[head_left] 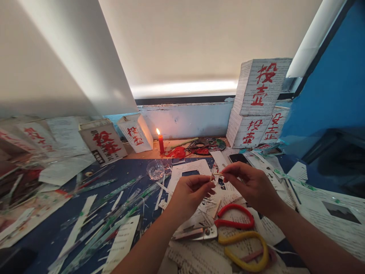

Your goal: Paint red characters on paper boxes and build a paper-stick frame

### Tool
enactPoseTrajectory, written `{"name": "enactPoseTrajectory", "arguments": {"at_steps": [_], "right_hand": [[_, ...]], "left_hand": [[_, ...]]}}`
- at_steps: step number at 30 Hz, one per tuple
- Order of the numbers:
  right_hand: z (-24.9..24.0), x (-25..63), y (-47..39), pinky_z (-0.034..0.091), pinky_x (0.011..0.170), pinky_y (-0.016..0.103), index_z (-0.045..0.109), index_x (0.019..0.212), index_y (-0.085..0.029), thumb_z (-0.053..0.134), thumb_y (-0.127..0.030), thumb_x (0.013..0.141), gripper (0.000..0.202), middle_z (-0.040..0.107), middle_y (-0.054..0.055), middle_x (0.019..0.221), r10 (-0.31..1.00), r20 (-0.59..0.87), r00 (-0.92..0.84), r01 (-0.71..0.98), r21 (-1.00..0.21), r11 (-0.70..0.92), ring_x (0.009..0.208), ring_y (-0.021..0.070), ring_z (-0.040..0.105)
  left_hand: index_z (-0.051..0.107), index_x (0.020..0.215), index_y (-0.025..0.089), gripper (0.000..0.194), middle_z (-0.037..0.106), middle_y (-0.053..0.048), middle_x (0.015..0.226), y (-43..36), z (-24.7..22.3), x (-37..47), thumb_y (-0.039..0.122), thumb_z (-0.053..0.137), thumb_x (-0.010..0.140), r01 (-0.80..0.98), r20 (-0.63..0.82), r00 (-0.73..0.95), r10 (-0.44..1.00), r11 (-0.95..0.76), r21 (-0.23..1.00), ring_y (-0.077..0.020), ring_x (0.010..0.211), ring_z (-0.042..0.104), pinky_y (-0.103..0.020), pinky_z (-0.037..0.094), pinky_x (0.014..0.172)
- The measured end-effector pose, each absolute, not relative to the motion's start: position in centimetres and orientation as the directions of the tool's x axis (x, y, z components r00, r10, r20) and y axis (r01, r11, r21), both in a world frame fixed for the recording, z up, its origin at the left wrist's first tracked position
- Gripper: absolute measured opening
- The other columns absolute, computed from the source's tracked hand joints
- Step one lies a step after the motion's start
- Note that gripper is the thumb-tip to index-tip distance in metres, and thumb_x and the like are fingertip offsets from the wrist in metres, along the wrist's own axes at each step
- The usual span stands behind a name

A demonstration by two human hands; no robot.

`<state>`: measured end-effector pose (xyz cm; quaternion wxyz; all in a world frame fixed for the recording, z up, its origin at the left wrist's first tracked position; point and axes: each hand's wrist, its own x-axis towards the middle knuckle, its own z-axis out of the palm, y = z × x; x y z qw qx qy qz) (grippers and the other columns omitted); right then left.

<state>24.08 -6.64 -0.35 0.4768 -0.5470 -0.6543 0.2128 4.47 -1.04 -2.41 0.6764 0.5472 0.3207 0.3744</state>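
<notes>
My left hand [189, 194] and my right hand [253, 188] meet over the papers in the middle of the table. Between their fingertips is a thin pale stick [218, 174], pinched by my right hand at its right end. The left fingers are closed around its other end, where a short pale bit points upward; whether that bit is a separate piece I cannot tell. Below the hands lies a cutting tool with a red handle [235, 216], a yellow handle [261, 253] and a metal pivot [210, 232]. Printed paper sheets [196, 167] spread beneath.
A lit red candle [161, 144] stands at the back beside a paint palette [209, 145]. Paper boxes with red characters stand at right [261, 87] and left [105, 142]. A clear round dish [155, 169], plastic strips [114, 213] and a dark phone [238, 158] lie about.
</notes>
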Motion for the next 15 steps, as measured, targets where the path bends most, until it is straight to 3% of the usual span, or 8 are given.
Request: {"name": "enactPoseTrajectory", "arguments": {"at_steps": [8,15], "right_hand": [[-0.51,24.19,-6.58,0.055,0.073,0.024,0.07,0.101,-0.024,0.063,-0.033,0.094,0.013,0.074,-0.001,0.084,0.931,0.364,0.038,0.495,-0.816,0.299,0.077,0.0137,0.07],[-0.59,24.31,-6.52,0.056,0.076,0.025,0.074,0.102,-0.026,0.061,-0.028,0.093,0.016,0.077,0.001,0.097,0.913,0.409,0.0,0.578,-0.745,0.333,0.085,0.0154,0.071]], "left_hand": [[0.079,0.092,0.014,0.026,0.078,-0.006,0.075,-1.0,-2.61,4.5,0.029,0.084,0.071,-0.154,-0.056,0.498,0.865,0.152,0.976,-0.0136,0.063,0.07,-0.025,0.057,0.064],[0.08,0.091,0.014,0.027,0.078,-0.006,0.075,-1.19,-2.45,4.56,0.029,0.086,0.069,-0.178,-0.068,0.501,0.862,0.18,0.967,-0.013,0.063,0.069,-0.026,0.059,0.067]]}}
